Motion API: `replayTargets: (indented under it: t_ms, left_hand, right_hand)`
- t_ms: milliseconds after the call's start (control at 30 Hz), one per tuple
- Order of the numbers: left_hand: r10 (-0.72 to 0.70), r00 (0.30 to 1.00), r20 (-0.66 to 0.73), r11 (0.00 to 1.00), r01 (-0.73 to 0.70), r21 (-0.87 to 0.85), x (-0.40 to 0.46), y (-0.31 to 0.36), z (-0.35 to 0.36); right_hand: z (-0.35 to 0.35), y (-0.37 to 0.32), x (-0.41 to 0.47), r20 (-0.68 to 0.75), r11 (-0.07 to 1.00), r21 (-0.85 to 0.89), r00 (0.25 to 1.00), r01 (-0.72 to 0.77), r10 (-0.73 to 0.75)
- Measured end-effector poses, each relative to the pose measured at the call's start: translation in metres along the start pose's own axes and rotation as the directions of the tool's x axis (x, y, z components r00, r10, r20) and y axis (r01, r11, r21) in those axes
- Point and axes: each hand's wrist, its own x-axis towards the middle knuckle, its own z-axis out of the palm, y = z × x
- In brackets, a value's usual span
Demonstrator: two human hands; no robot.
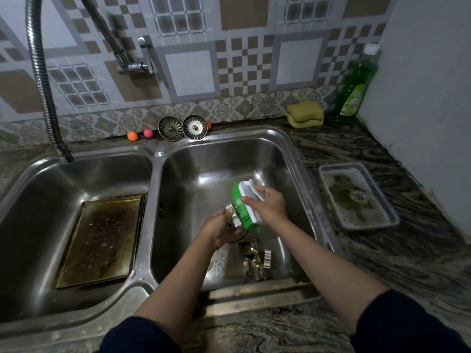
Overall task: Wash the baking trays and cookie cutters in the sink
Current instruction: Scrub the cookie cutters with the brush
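Over the right basin of the steel sink (300,179), my left hand (220,229) grips a small metal cookie cutter (230,212), mostly hidden by my fingers. My right hand (267,206) holds a white scrub brush with green bristles (244,203), and its bristles press against the cutter. Several more metal cookie cutters (254,261) lie on the basin floor below my hands. A stained golden baking tray (100,240) lies flat in the left basin. A grey tray (356,197) holding murky water sits on the counter to the right.
A flexible tap hose (43,80) hangs over the left basin. Two sink strainers (182,127) and small coloured balls (140,135) stand along the back ledge. Yellow sponges (304,113) and a green soap bottle (356,85) occupy the back right corner by the wall.
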Motion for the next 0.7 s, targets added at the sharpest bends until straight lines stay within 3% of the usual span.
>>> replayTargets:
  t_ms: [133,333,567,700]
  left_hand:
    - [-0.069,0.997,0.015,0.998,0.069,0.009,0.007,0.004,-0.001]
    - [-0.052,0.999,-0.015,0.994,0.05,-0.098,0.005,-0.011,-0.011]
    - [-0.034,0.998,0.062,0.997,0.038,-0.065,-0.012,0.003,-0.019]
    - [0.139,0.99,0.007,0.99,-0.139,0.025,-0.02,0.004,-0.04]
  right_hand:
    - [0.005,0.011,-0.009,0.152,0.997,0.074,0.988,0.003,-0.014]
    - [0.012,0.021,-0.004,0.035,0.987,-0.15,0.998,0.062,-0.057]
    - [0.01,0.024,-0.008,-0.067,0.997,-0.078,0.998,0.004,-0.009]
    - [0.007,0.01,-0.013,-0.112,1.0,0.016,0.994,0.004,-0.002]
